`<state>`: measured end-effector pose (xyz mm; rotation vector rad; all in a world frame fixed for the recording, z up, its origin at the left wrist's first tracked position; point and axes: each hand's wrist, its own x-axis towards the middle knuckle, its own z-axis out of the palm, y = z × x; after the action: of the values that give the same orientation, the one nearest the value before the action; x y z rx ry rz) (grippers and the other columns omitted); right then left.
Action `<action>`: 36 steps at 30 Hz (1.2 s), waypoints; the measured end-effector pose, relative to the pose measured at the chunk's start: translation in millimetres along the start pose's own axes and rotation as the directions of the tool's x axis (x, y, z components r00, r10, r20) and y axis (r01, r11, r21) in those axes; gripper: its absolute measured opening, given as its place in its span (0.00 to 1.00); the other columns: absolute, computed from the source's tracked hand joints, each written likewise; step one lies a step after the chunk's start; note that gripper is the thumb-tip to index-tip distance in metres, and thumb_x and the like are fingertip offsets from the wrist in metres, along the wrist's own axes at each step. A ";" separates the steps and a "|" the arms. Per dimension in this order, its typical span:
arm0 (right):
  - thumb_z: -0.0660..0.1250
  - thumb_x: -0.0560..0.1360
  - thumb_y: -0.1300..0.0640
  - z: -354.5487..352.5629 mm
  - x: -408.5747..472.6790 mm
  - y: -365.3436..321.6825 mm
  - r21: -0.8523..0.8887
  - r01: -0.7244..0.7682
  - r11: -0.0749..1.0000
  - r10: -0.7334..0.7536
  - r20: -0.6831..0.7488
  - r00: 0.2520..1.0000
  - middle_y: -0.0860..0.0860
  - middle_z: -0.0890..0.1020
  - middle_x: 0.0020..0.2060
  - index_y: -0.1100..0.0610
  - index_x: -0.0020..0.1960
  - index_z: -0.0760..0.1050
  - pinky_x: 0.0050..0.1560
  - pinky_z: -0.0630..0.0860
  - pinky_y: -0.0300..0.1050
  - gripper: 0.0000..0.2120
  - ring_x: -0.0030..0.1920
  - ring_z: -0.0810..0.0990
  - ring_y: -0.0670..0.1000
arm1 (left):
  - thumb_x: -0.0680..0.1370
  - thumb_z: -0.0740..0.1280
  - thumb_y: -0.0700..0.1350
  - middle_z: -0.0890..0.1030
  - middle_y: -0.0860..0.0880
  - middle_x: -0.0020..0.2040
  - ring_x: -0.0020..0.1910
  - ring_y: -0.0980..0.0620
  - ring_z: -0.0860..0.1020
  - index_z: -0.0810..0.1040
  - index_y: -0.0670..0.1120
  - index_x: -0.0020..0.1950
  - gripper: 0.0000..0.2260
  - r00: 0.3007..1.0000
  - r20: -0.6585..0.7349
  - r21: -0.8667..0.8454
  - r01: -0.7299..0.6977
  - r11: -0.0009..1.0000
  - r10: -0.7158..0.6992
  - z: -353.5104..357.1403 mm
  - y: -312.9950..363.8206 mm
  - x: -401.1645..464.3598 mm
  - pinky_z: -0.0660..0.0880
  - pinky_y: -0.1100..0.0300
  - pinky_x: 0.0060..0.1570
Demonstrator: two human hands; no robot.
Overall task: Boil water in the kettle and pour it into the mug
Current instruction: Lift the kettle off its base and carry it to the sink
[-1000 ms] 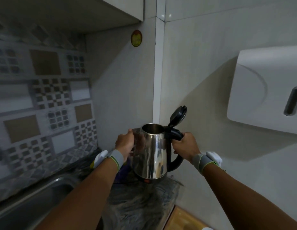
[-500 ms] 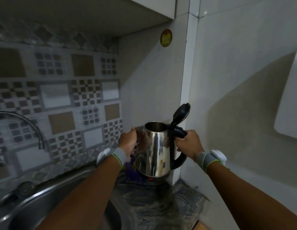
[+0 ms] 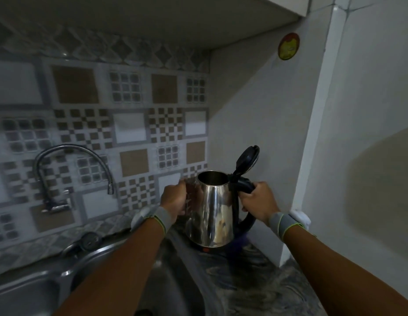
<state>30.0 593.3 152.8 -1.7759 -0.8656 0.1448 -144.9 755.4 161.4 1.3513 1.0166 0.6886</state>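
Right hand point(image 3: 257, 201) curled round black handle of steel kettle point(image 3: 211, 213); left hand point(image 3: 174, 200) cupped against spout side, grip there blurred, probably steadying. Lid point(image 3: 247, 159) flipped up, mouth open. Since a second ago kettle carried left, off counter's right-hand corner toward sink point(image 3: 38, 290); curved tap point(image 3: 72, 169) now in view. Means: filling step beginning, kettle not yet under spout. Mug not seen.

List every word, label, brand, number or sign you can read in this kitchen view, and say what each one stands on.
No text reads clearly in this view.
Round red-and-yellow sticker on the wall: carries a printed design, too blurred to read.
Steel kettle, held by the left hand and right hand: no brand or label shows on its body or open lid.
Tap: no marking shows.
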 end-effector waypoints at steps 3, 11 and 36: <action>0.69 0.68 0.61 32.6 6.4 -5.0 0.030 0.001 1.000 -0.002 0.034 0.999 0.56 0.79 0.25 0.62 0.34 0.77 0.32 0.81 0.62 0.06 0.27 0.82 0.58 | 0.85 0.59 0.58 0.85 0.37 0.52 0.47 0.39 0.81 0.82 0.39 0.56 0.23 0.999 -0.032 -0.023 0.023 0.999 -0.023 -28.8 -2.9 13.1 0.82 0.41 0.58; 0.70 0.67 0.61 122.2 14.2 -16.9 0.021 0.020 1.000 -0.022 0.098 0.995 0.54 0.78 0.24 0.57 0.30 0.75 0.30 0.78 0.57 0.08 0.26 0.78 0.54 | 0.86 0.60 0.54 0.85 0.36 0.56 0.50 0.38 0.83 0.83 0.38 0.61 0.21 0.992 -0.116 -0.042 0.044 0.998 -0.049 -99.9 -20.1 41.1 0.82 0.39 0.60; 0.73 0.69 0.55 325.7 16.5 -18.4 -0.069 0.056 0.996 -0.035 0.275 0.961 0.49 0.77 0.24 0.52 0.29 0.73 0.28 0.68 0.43 0.14 0.23 0.73 0.41 | 0.87 0.58 0.54 0.83 0.34 0.61 0.53 0.40 0.80 0.79 0.37 0.67 0.22 0.966 -0.166 -0.201 0.164 0.966 -0.198 -254.2 -101.2 122.0 0.78 0.40 0.65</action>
<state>-127.2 859.1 46.4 -1.8323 -1.1223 0.3378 -333.1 964.4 58.1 1.0314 1.1782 0.7598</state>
